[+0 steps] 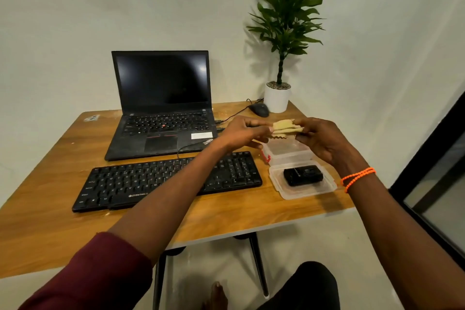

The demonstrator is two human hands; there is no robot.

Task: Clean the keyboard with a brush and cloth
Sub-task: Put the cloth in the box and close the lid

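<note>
Two hands pinch folded cloth, held up behind the keyboard's right end.

Left hand point(245, 133) and right hand point(320, 138) each grip one side of the tan cloth point(286, 128) above the open plastic container point(289, 151); keyboard point(166, 181) lies on the surface point(50, 221), untouched. No brush identifiable. Best: unfold flat, pad over fingertips, then wipe along key rows.

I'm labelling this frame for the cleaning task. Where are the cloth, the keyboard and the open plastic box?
cloth point(286, 129): head view, middle of the folded piece between the hands.
keyboard point(125, 184): head view, left-hand keys.
plastic box point(285, 152): head view, clear front wall.
</note>
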